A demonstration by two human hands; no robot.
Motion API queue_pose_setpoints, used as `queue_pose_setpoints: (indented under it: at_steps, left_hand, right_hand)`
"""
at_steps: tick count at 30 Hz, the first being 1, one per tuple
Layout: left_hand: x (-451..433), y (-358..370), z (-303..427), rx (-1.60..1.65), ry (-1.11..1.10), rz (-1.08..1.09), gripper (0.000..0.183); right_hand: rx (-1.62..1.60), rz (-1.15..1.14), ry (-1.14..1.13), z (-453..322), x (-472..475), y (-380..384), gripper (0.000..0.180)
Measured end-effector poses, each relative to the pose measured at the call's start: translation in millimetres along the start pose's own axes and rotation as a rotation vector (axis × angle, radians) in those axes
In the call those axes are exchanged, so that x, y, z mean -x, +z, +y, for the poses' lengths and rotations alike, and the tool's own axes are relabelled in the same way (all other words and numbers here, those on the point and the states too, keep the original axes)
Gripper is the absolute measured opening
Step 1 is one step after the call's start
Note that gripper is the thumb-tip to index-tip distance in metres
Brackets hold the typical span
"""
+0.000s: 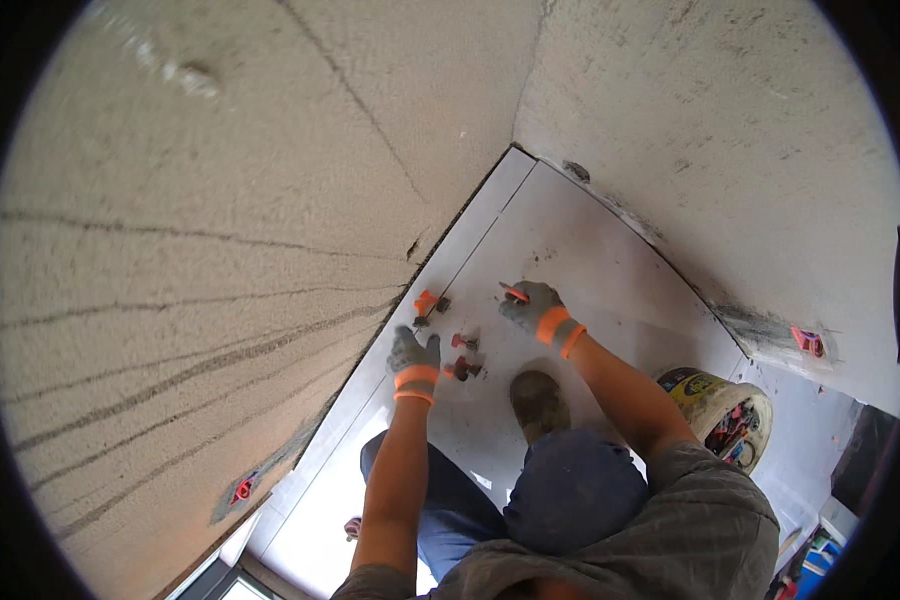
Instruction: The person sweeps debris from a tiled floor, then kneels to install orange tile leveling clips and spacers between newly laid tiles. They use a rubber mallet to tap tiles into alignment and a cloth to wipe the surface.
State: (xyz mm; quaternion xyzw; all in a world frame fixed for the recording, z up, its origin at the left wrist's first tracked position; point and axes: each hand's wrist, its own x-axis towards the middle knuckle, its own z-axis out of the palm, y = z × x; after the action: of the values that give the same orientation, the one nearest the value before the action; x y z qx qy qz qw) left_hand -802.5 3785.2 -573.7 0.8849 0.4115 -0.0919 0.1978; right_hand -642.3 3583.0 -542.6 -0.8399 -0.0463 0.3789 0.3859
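My left hand (414, 358), in a grey glove with an orange cuff, is low over the pale floor tiles (585, 247) near a joint, fingers apart. I see nothing held in it. Just beyond its fingertips stands an orange tile-levelling device (426, 301) with dark feet. To its right lie a small red piece (465, 341) and a red-and-dark piece (463, 369), likely of the same kind. My right hand (534, 306), gloved alike, grips a slim orange tool (515, 292), its thin tip pointing left. The hand hides most of it.
Bare rendered walls (450, 112) meet in a corner ahead. At right a tilted bucket (712, 420) holds red and blue pieces. Electrical boxes sit in the right wall (808, 342) and left wall (244, 489). My shoe (540, 401) rests on the tile.
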Motion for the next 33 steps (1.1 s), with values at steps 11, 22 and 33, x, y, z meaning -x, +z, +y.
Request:
queue_pose_setpoints:
  at_steps: [11, 22, 33]
  left_hand:
    - [3.5, -43.9, 56.9, 0.703, 0.175, -0.468, 0.028]
    - [-68.7, -33.2, 166.3, 1.44, -0.116, -1.005, 0.039]
    - [-91.8, 29.6, 187.0, -0.064, 0.634, 0.153, 0.085]
  right_hand:
    - [-0.113, -0.483, -0.34, -37.6, -26.5, -14.6, 0.025]
    - [-0.356, -0.265, -0.501, -10.0, -71.3, -85.0, 0.016]
    - [-0.841, -0.232, -0.032, 27.7, -145.6, -128.1, 0.017]
